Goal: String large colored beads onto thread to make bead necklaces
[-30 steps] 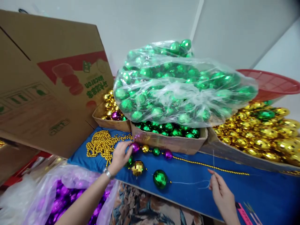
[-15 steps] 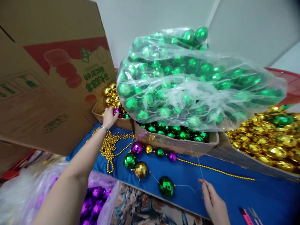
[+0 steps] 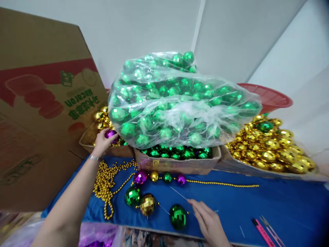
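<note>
My left hand (image 3: 102, 141) is closed around a shiny purple faceted ball (image 3: 111, 136), held over the front of a small box of gold balls. Between the fingertips of my right hand (image 3: 207, 219) is a thin, straight needle (image 3: 179, 193), pointing up and left. Close by on the blue cloth (image 3: 231, 202) lies a strand of faceted balls: a large green ball (image 3: 178, 216), a gold ball (image 3: 147, 204), another green ball (image 3: 133, 196) and a purple ball (image 3: 140, 177), then smaller balls and a string of gold beads (image 3: 221, 183).
A clear bag of green balls (image 3: 164, 103) rests on a cardboard box (image 3: 177, 166). Gold balls (image 3: 272, 151) are piled at the right. A large carton (image 3: 46, 137) stands left, near heaped gold bead strings (image 3: 105, 181). A pink cutter (image 3: 263, 231) and tweezers-like tool (image 3: 272, 230) lie front right.
My left hand has lifted the purple ball slightly out from the box. My right hand has moved left toward the large green ball, its needle now tilted further left. The camera view has shifted.
</note>
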Demonstrator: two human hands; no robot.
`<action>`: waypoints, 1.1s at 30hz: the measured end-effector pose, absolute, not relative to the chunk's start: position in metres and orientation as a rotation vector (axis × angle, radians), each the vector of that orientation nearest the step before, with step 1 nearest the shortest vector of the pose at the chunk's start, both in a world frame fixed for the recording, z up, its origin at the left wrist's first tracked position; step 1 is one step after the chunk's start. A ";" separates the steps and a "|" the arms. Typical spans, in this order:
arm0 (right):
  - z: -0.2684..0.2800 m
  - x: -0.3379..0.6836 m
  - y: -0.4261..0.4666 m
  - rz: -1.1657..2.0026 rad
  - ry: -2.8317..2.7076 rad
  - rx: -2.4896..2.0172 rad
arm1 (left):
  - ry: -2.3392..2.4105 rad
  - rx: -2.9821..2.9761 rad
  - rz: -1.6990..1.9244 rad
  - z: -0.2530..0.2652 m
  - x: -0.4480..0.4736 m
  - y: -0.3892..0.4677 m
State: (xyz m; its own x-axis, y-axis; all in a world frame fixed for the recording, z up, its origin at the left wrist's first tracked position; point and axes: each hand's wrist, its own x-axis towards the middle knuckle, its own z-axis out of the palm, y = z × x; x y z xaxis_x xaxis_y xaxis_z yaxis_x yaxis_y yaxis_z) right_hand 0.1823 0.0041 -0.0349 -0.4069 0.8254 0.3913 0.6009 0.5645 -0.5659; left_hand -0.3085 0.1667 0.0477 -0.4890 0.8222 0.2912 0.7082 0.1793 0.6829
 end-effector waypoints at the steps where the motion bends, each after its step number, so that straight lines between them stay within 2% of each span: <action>1: -0.028 0.177 0.003 0.447 -2.168 -1.109 | 2.133 1.413 1.361 0.049 -0.297 0.148; 3: -0.014 0.166 0.001 0.456 -2.190 -1.052 | 1.721 1.191 1.537 0.048 -0.266 0.107; 6: 0.003 0.153 -0.002 0.463 -2.220 -0.968 | 1.332 0.943 1.488 0.042 -0.211 0.049; 11: 0.011 0.150 -0.005 0.342 -2.331 -0.952 | 1.004 0.685 1.428 0.027 -0.145 0.003; 28: 0.008 0.175 -0.016 0.247 -2.400 -1.024 | 0.920 0.726 1.296 0.022 -0.112 -0.003; 33: 0.010 0.174 -0.016 0.031 -2.422 -1.017 | 1.017 0.909 1.289 0.024 -0.108 -0.003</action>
